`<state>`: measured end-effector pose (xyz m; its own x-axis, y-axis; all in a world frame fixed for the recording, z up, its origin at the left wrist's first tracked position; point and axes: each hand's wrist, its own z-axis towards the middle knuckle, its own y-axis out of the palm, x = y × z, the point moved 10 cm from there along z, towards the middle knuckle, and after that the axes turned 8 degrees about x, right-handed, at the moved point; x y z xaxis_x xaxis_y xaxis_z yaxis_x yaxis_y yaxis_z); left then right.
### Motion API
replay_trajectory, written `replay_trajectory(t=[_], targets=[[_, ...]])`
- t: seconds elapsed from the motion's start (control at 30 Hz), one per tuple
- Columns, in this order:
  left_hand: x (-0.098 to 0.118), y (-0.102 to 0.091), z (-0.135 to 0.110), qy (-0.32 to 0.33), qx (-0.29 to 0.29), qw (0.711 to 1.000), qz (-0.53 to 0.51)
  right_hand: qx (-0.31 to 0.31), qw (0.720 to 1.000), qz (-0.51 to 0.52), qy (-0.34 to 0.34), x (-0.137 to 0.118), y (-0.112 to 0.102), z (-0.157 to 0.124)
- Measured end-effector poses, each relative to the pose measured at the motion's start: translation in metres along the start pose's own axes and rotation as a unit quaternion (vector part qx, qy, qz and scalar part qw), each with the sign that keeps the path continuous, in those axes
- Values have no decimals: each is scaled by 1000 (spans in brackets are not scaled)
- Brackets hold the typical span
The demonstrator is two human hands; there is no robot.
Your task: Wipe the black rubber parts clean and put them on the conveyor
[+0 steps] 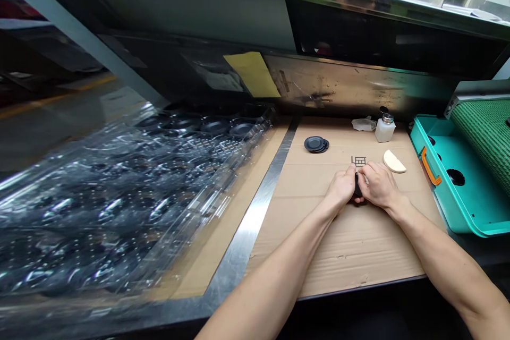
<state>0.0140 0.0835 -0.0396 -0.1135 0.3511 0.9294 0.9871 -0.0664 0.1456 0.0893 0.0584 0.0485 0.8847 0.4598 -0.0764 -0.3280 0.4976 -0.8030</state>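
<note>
My left hand (341, 186) and my right hand (376, 183) meet over the cardboard sheet (295, 234). Between them they grip a small black part (357, 190), mostly covered by the fingers, so its full shape is hidden. Both hands are closed on it. Beyond and to the left lies a small stack of round black discs (316, 144). Just past my right hand is a cream half-round pad (394, 161). Farther back stands a white bottle with a metal cap (384, 128), beside a crumpled whitish piece (363, 124).
Clear plastic trays (119, 196) with rows of black round parts fill the left side. On the right sits a teal bin (470, 202) with an orange handle (430, 166) and a few black parts inside, next to a green conveyor belt (484, 127). A metal strip (255, 218) borders the cardboard.
</note>
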Motion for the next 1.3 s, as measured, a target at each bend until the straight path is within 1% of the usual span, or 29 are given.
replay_trajectory(t=[0.13, 0.27, 0.33, 0.43, 0.5, 0.57, 0.63, 0.67, 0.73, 0.83, 0.9, 1.07, 1.23, 1.3], targets=[[-1, 1, -1, -19, -1, 1000, -23, -14, 1000, -17, -3, -1, 2, 0], [4, -1, -2, 8, 4, 1000, 12, 8, 1000, -9, -14, -5, -1, 1], [4, -1, -3, 13, 1, 1000, 25, 4, 1000, -7, -6, -1, 1, 1], [1, 2, -6, 1, -7, 999, 33, -18, 1000, 19, 8, 8, 5, 0], [3, 3, -7, -13, -7, 1000, 6, 1, 998, 62, 19, 15, -3, 1], [6, 0, -7, -41, 4, 997, -59, 53, 993, 97, 43, 27, -18, 3], [7, -5, -6, -93, 14, 986, -137, 100, 985, 117, 77, 40, -30, 5], [7, -7, -6, -125, 13, 977, -172, 113, 981, 125, 91, 45, -32, 5], [9, -9, -7, -186, -5, 953, -239, 121, 976, 141, 113, 51, -31, 4], [14, -9, -11, -242, -42, 915, -321, 105, 974, 156, 127, 53, -21, 2], [16, -11, -12, -255, -51, 902, -344, 90, 975, 155, 131, 52, -15, 1], [15, -10, -12, -258, -55, 893, -365, 57, 977, 146, 147, 51, -7, -2], [15, -11, -12, -253, -49, 900, -353, 6, 976, 153, 156, 46, 1, -4], [15, -11, -12, -252, -50, 901, -351, -4, 976, 154, 157, 45, 3, -4]])
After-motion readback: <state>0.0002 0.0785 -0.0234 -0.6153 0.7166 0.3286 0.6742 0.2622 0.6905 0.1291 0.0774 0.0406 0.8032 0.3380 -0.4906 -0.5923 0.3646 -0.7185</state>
